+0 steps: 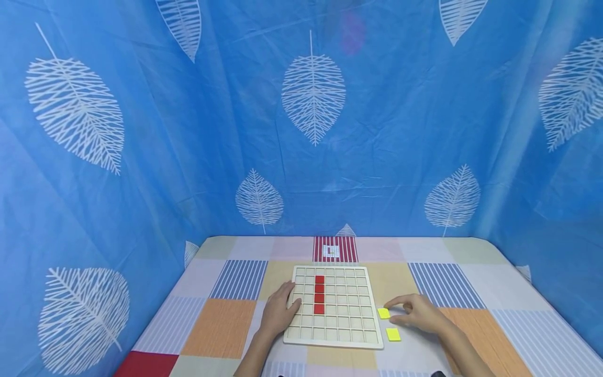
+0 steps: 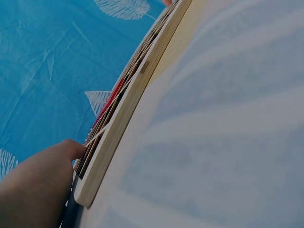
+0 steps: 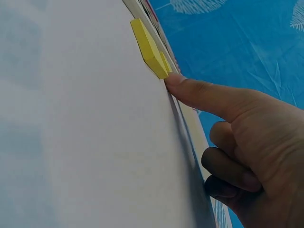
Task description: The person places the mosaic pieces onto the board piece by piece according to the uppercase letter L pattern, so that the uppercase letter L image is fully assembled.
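Your right forearm (image 1: 461, 351) lies nearest; your right hand (image 1: 419, 313) straddles a yellow tile (image 1: 382, 314) at the grid board's (image 1: 341, 310) three o'clock, pinch unclear; your left hand (image 1: 277, 313), thumb spread, touches its nine o'clock edge

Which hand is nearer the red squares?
Left: the left hand touches the board, left of the red squares; the right hand is farther, off to their right, by a yellow square.

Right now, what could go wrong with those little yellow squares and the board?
The right hand could fumble the farther yellow square, small as it is, or perhaps bump the nearer yellow square close by. If the left hand pushes sideways, the grid board, whose left edge it touches, might slide and jostle the red squares.
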A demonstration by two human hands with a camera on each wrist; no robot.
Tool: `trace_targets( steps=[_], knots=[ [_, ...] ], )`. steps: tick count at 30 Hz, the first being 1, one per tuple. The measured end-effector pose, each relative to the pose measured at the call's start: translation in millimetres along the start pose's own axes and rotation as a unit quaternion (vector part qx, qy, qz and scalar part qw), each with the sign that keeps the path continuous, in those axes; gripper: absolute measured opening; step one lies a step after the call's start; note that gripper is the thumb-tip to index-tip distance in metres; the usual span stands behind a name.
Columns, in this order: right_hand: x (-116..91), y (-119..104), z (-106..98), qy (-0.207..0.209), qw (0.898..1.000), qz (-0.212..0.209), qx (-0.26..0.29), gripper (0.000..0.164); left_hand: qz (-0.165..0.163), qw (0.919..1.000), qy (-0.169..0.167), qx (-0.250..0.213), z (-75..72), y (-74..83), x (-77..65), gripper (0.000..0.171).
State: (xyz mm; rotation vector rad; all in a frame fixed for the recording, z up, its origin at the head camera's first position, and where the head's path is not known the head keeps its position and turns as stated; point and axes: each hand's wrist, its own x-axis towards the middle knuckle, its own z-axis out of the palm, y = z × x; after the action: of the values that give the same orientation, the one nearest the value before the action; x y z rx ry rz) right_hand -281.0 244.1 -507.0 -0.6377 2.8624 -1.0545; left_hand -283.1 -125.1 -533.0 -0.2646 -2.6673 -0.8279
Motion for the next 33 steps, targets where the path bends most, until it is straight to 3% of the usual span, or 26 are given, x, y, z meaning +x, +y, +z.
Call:
trace_targets(
  steps=[8, 16, 19, 33],
  knots=[
    [1, 1, 1, 0.013, 0.999, 0.034, 0.01, 0.028, 0.004, 1.0, -0.003, 0.003, 1.5, 0.3, -0.5, 0.049],
    [13, -13, -1, 0.119, 0.992, 0.032, -0.036, 0.027, 0.005, 1.0, 0.002, -0.002, -0.6, 1.3, -0.1, 0.048],
    [17, -23, 1, 0.138, 0.989, 0.016, -0.045, 0.03, 0.001, 1.0, 0.001, 0.002, -0.9, 0.9, 0.4, 0.048],
    [46, -79, 31, 0.114, 0.993, -0.023, -0.007, 0.027, 0.001, 1.0, -0.002, 0.001, -1.4, 1.6, -0.6, 0.048]
  ],
)
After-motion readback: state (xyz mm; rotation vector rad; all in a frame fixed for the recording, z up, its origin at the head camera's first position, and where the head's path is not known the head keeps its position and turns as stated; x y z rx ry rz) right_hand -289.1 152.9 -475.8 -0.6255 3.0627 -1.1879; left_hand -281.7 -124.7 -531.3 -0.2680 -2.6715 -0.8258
